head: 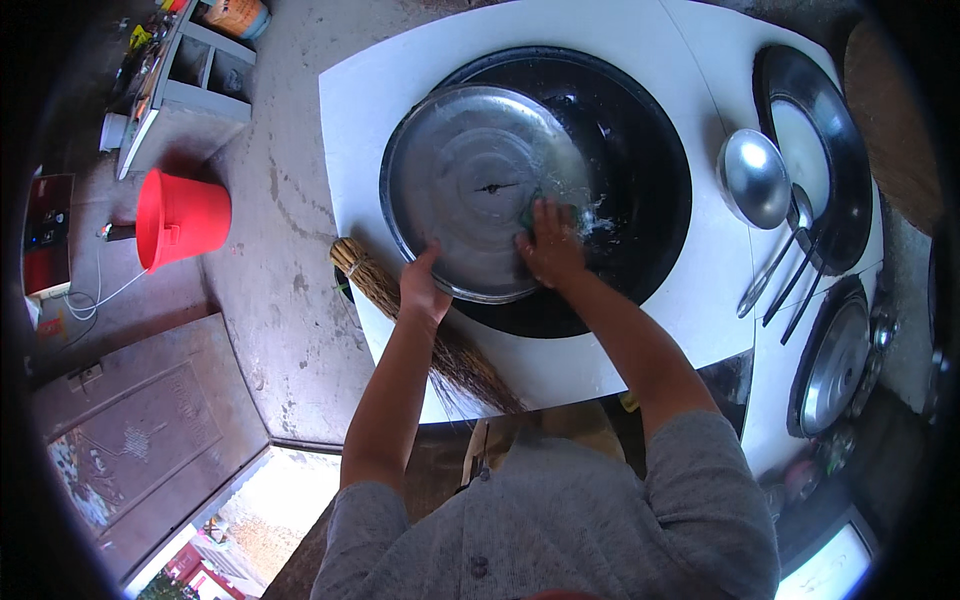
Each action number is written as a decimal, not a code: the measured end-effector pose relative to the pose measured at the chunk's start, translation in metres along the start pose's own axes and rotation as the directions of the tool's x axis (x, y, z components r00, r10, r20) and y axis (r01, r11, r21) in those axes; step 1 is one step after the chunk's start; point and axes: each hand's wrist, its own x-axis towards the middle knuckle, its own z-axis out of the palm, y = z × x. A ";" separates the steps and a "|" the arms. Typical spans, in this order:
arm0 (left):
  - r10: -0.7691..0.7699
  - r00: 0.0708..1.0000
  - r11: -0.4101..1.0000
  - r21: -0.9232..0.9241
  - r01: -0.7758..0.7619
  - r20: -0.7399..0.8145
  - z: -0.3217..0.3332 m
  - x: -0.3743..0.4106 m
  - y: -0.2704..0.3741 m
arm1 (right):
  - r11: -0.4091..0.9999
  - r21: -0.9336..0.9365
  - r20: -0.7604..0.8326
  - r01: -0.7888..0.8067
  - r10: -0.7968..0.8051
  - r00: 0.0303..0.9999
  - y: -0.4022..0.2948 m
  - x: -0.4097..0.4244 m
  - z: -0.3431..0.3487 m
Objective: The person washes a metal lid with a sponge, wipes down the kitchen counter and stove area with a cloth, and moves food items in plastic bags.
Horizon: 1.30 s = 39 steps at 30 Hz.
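A wide round metal lid rests tilted over a large black wok set into a white stove top. My left hand grips the lid's near-left rim, thumb on top. Pressed flat against the lid's right side, my right hand covers a dark green scouring pad or cloth, mostly hidden under the fingers. Water wets the lid's surface and splashes beside my right fingers. A small dark knob or slit marks the lid's middle.
A twig brush lies along the stove's near-left edge. To the right are a metal ladle, a spoon, chopsticks, a black pan and another lid. A red bucket stands left, near a cabinet.
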 end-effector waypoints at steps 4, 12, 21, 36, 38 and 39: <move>0.075 0.997 0.991 0.109 -0.074 -0.005 -0.006 0.000 0.001 | 0.935 -0.216 -0.011 0.282 -0.291 0.957 0.012 0.007 -0.001; 0.231 0.972 0.927 0.313 -0.207 -0.041 0.007 -0.011 0.015 | 0.851 0.467 -0.271 -0.242 0.398 0.876 0.028 0.068 0.000; 0.223 0.965 0.883 0.447 -0.141 -0.138 -0.015 0.003 0.018 | 0.900 0.305 -0.216 0.312 -0.254 0.943 -0.097 0.097 -0.011; 0.194 0.965 0.932 0.339 -0.126 -0.174 -0.001 0.010 0.016 | 0.069 0.741 -0.667 0.668 0.202 0.718 -0.106 0.055 -0.182; 0.176 0.967 0.927 0.361 -0.099 -0.186 0.008 0.008 0.018 | 0.086 0.708 -0.694 0.701 0.269 0.668 -0.093 0.046 -0.220; 0.162 0.964 0.929 0.363 -0.076 -0.211 0.019 0.002 0.020 | 0.097 0.742 -0.663 0.663 0.252 0.705 -0.081 0.039 -0.230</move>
